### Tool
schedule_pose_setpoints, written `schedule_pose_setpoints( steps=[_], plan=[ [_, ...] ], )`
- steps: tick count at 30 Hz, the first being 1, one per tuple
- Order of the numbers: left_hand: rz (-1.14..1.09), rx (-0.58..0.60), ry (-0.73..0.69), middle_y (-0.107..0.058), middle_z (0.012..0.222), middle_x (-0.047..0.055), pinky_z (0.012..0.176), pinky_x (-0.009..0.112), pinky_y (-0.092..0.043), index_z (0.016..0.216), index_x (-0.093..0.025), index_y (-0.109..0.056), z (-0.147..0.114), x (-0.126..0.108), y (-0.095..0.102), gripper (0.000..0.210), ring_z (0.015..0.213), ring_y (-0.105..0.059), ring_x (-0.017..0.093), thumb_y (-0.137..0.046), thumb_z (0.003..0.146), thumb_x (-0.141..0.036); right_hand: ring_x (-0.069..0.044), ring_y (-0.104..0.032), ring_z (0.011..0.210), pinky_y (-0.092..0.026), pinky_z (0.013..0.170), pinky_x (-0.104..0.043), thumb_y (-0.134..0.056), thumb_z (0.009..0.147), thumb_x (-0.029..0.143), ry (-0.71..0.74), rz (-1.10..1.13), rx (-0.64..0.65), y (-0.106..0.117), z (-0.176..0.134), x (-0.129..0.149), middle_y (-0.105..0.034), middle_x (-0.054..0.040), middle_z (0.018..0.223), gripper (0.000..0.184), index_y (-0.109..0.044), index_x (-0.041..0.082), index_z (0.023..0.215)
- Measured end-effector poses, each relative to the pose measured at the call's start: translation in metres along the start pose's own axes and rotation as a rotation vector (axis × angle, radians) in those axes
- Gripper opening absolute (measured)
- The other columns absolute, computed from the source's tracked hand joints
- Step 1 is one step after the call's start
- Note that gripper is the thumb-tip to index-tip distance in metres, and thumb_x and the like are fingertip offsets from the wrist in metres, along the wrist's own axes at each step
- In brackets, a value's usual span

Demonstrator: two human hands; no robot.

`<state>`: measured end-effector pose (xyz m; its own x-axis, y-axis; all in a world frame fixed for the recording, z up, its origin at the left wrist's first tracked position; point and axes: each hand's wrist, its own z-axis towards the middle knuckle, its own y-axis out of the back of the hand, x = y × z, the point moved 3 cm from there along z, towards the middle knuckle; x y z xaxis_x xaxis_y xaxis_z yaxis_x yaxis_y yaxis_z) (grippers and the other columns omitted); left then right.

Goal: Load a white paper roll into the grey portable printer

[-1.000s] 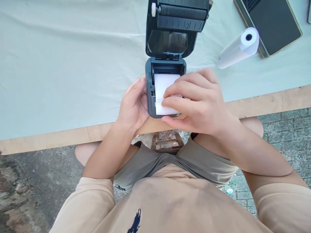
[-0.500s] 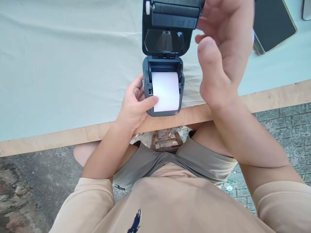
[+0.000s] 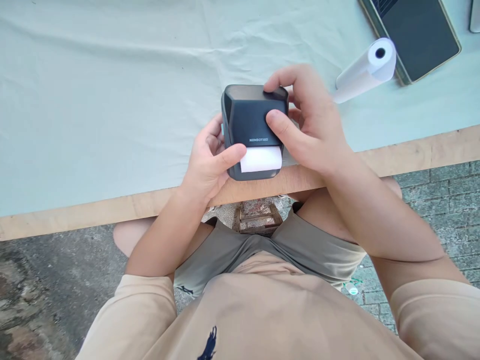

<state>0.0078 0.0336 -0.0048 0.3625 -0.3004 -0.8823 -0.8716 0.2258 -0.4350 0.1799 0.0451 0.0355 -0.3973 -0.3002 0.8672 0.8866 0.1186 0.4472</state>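
A small black label printer [image 3: 247,117], marked NIIMBOT, is held at the near edge of the table with its lid down. From under the lid a strip of white paper [image 3: 262,160] sticks out toward me. My left hand [image 3: 210,160] grips the printer's left side, its thumb resting on the paper's left edge. Around the upper right corner curls my right hand [image 3: 307,115], with thumb and forefinger on the lid. Its other fingers are partly hidden behind the printer.
A white paper roll [image 3: 360,72] lies on the pale cloth [image 3: 112,100] to the right. Beyond it is a dark phone-like device [image 3: 420,40], with part of a grey object [image 3: 475,17] at the far right edge. The table's bare wooden edge [image 3: 93,212] runs in front of me.
My right hand has swung the printer's lid down toward me, from raised to closed over the paper. The white roll, hidden behind that hand before, now shows. My left hand stays put.
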Motion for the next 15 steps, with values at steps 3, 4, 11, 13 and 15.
schedule_pose_setpoints(
  steps=[3,4,11,13,15],
  plan=[
    [-0.039,-0.006,-0.001,-0.074,0.106,0.004,0.102,0.039,-0.060,0.112,-0.020,-0.065,-0.0004,-0.0013,-0.0028,0.044,0.133,-0.057,0.030,-0.075,0.077,-0.045,-0.012,-0.056,0.101,-0.048,0.069,-0.021,-0.051,0.094,0.050,-0.047,0.049,0.051,-0.0018,-0.0001,-0.0017,-0.052,-0.0031,0.120,0.034,-0.050,0.024,0.114],
    [-0.047,-0.004,-0.004,-0.074,0.105,0.003,0.103,0.039,-0.059,0.112,-0.020,-0.065,-0.0004,-0.0019,-0.0037,0.041,0.135,-0.056,0.029,-0.074,0.080,-0.044,-0.012,-0.056,0.102,-0.048,0.069,-0.021,-0.052,0.093,0.052,-0.055,0.069,0.067,-0.0023,0.0000,-0.0025,-0.052,-0.0029,0.122,0.036,-0.049,0.024,0.116],
    [-0.048,-0.006,-0.002,-0.075,0.108,0.001,0.109,0.040,-0.056,0.106,-0.020,-0.068,-0.0011,-0.0054,-0.0047,0.029,0.140,-0.050,0.029,-0.069,0.084,-0.038,-0.013,-0.058,0.102,-0.050,0.070,-0.022,-0.057,0.089,0.056,-0.086,0.183,0.152,-0.0043,-0.0005,-0.0070,-0.053,-0.0036,0.121,0.055,-0.037,0.027,0.132],
    [-0.041,-0.005,-0.004,-0.075,0.107,0.001,0.109,0.041,-0.055,0.107,-0.021,-0.068,-0.0012,-0.0057,-0.0046,0.027,0.141,-0.049,0.029,-0.068,0.085,-0.037,-0.014,-0.058,0.108,-0.052,0.075,-0.025,-0.056,0.091,0.053,-0.069,0.160,0.145,-0.0046,-0.0008,-0.0069,-0.052,-0.0040,0.124,0.053,-0.037,0.027,0.132],
    [-0.037,-0.003,-0.006,-0.075,0.106,0.000,0.109,0.042,-0.055,0.106,-0.022,-0.068,-0.0010,-0.0054,-0.0045,0.025,0.141,-0.049,0.028,-0.068,0.085,-0.035,-0.016,-0.056,0.113,-0.054,0.088,-0.030,-0.054,0.092,0.051,-0.035,0.122,0.121,-0.0050,-0.0007,-0.0068,-0.050,-0.0038,0.130,0.048,-0.039,0.027,0.130]
  ],
)
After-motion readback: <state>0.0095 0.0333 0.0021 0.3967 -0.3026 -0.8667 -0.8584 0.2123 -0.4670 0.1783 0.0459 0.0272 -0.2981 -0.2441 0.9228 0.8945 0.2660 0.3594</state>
